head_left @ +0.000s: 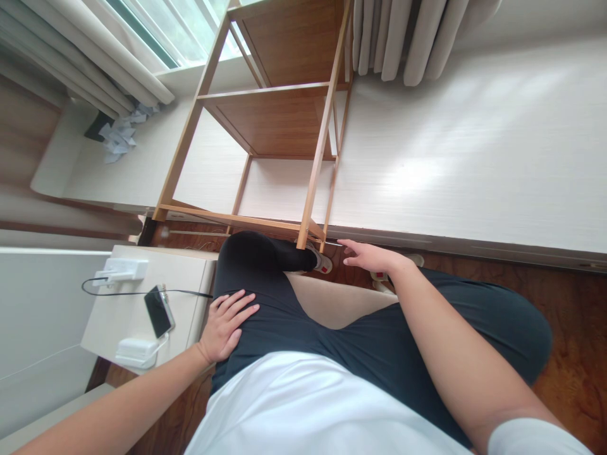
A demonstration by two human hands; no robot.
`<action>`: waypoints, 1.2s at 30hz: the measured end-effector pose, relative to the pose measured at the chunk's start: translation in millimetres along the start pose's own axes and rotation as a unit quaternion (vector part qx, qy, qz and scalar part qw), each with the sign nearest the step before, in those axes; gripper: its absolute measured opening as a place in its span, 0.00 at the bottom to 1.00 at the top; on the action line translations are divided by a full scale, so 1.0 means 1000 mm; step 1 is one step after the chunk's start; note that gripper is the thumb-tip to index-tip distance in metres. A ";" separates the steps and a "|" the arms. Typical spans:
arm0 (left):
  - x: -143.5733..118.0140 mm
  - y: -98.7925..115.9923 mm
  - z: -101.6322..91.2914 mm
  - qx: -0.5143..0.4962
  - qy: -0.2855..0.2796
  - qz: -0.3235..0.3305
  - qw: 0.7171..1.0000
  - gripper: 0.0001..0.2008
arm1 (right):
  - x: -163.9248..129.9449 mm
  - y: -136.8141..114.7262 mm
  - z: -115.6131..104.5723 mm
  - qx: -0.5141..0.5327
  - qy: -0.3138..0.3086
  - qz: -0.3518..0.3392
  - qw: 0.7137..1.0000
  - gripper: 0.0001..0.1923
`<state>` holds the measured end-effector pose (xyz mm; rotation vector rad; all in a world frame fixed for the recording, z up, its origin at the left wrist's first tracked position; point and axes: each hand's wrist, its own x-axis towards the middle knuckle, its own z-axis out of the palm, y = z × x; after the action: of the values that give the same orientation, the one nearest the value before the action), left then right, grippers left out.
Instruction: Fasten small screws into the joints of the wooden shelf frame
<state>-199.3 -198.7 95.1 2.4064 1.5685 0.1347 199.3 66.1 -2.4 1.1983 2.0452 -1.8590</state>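
Observation:
I am seated, dark trousers and a white shirt filling the lower view. My left hand (pixel 226 323) lies flat on my left thigh, fingers spread, holding nothing. My right hand (pixel 368 256) reaches forward past my knee, fingers apart and empty, close to the front right leg of a wooden shelf rack (pixel 313 183). The rack's brown shelves are bare. My foot in a white shoe (pixel 322 260) rests by that leg.
A small white side table (pixel 190 272) at the left carries a phone (pixel 159 311), a white charger block (pixel 121 270) with a black cable and a white box (pixel 135 351). A white ledge (pixel 474 164) runs behind the rack under curtains (pixel 408 38). Crumpled paper (pixel 121 136) lies far left.

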 end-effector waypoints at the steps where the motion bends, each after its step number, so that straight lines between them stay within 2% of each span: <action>1: 0.000 0.000 0.000 -0.001 0.003 0.003 1.000 0.28 | 0.001 0.001 0.000 0.000 -0.001 0.000 1.000 0.39; 24: 0.000 0.000 0.000 -0.002 -0.001 -0.004 1.000 0.28 | 0.009 0.011 0.005 0.011 -0.004 0.002 1.000 0.37; 29: -0.001 0.000 0.001 -0.005 0.000 -0.005 1.000 0.28 | 0.010 0.010 0.005 0.003 0.000 -0.010 1.000 0.32; 34: 0.000 0.000 0.000 -0.005 -0.001 -0.008 1.000 0.28 | 0.009 0.002 0.005 -0.019 0.040 -0.039 0.998 0.20; 36: 0.000 0.000 0.000 -0.005 0.002 -0.002 1.000 0.28 | 0.009 -0.002 0.004 -0.017 0.051 -0.042 0.998 0.18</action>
<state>-199.1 -199.1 95.0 2.3962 1.5718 0.1464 190.7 66.3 -7.0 1.2431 2.2037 -1.8254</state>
